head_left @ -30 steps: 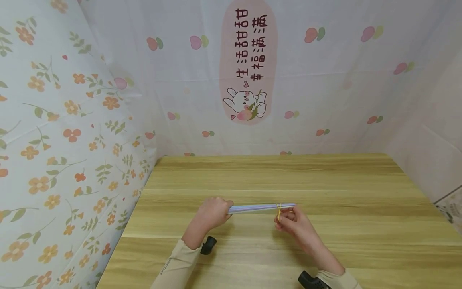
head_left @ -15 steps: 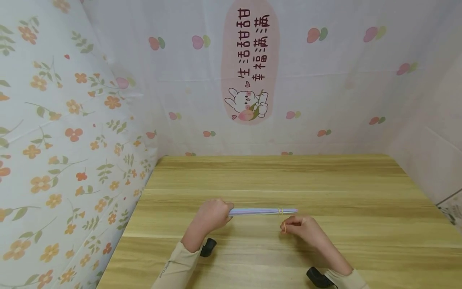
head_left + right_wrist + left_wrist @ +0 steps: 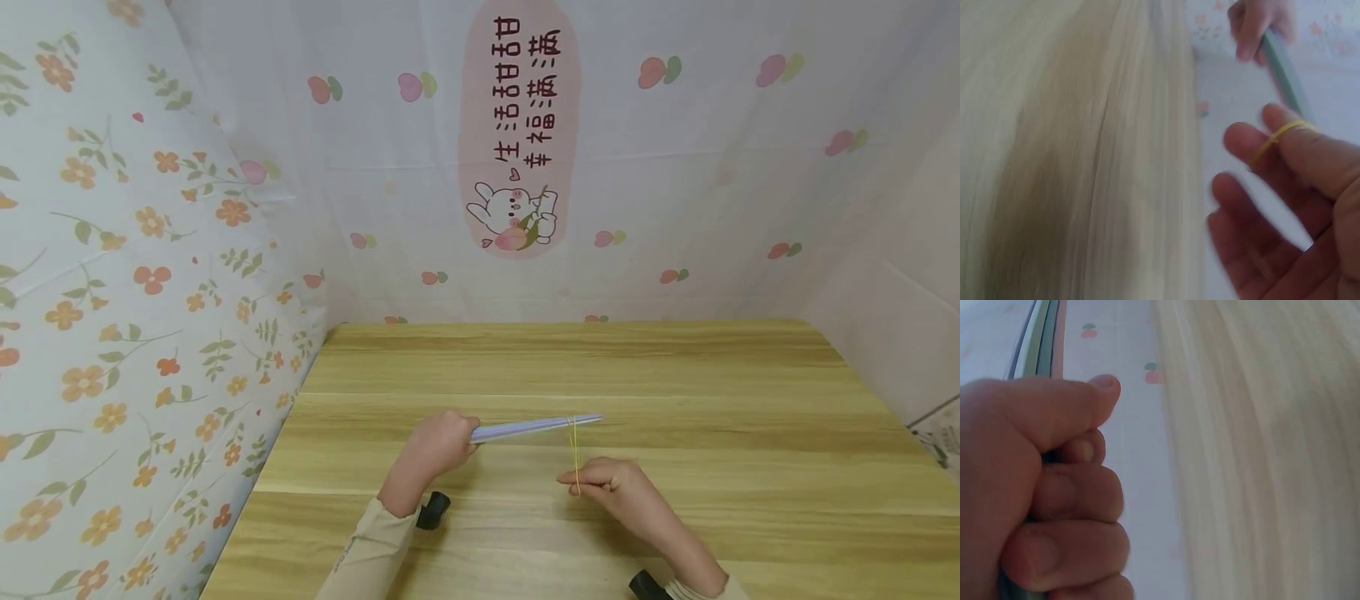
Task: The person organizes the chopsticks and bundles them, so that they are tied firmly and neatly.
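Note:
My left hand (image 3: 441,443) grips one end of a bundle of thin pastel chopsticks (image 3: 521,429), whose narrower end points right and slightly up. In the left wrist view the fingers curl round the chopsticks (image 3: 1041,344), which show pale green, teal and pink. A yellow rubber band (image 3: 576,454) loops round the bundle near its narrow end and stretches down toward me. My right hand (image 3: 630,497) pinches the band's lower end. In the right wrist view the rubber band (image 3: 1265,150) runs over the thumb and index finger, with the other fingers loosely bent.
Both hands are over a wood-grain table (image 3: 750,417). A printed white cloth (image 3: 675,167) hangs behind it, and a flowered cloth (image 3: 150,333) hangs along the left side. Dark wrist mounts (image 3: 433,510) sit at both cuffs.
My right hand has moved down from the bundle, drawing the rubber band out longer, then slightly left. The chopsticks' narrow end has tilted up and shifted left. My left hand keeps its grip.

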`<state>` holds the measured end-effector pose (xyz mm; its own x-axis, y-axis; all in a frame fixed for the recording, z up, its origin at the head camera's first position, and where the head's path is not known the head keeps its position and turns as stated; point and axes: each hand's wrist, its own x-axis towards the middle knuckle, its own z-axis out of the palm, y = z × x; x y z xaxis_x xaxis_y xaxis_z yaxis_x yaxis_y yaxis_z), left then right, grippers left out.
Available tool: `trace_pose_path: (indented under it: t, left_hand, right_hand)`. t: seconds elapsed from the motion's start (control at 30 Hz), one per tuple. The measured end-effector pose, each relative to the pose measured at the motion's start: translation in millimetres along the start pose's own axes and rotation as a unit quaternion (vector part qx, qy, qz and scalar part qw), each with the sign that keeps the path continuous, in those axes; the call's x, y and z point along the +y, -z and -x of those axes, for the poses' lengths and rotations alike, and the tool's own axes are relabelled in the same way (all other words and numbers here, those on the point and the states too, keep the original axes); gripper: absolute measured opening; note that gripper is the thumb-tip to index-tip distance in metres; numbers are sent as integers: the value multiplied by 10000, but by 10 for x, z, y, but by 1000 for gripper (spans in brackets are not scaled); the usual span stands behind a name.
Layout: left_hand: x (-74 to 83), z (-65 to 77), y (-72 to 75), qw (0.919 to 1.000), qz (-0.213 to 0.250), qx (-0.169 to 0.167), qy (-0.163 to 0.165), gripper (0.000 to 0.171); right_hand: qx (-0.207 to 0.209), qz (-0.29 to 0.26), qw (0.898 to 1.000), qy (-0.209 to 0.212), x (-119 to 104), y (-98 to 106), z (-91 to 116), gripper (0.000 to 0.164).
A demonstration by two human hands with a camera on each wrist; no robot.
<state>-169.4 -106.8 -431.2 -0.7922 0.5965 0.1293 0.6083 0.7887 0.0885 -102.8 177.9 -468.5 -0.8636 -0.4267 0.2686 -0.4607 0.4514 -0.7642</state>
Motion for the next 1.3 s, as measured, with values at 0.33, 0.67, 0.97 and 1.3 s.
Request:
trace_pose_path:
  t: [0.33,0.67,0.97,1.3]
  left_hand:
    - [12,-19,-82,9992,173,-12,353,22]
    - [60,-55,-62,9969,-146,643,419,23]
    - [48,-31,-52,9968,-181,765,134,17]
    - [67,-20,-3,9967,-476,591,-294,19]
  right_hand:
    - [698,-303,9912,1079,-105,-119,-36,45]
    - [18,-3643,9311,181,-50,-84,-25,63]
    - [-51,-6013,7982,-366,28,149,-61,44]
    - [-169,-6054,7941,-510,55,278,-106,46]
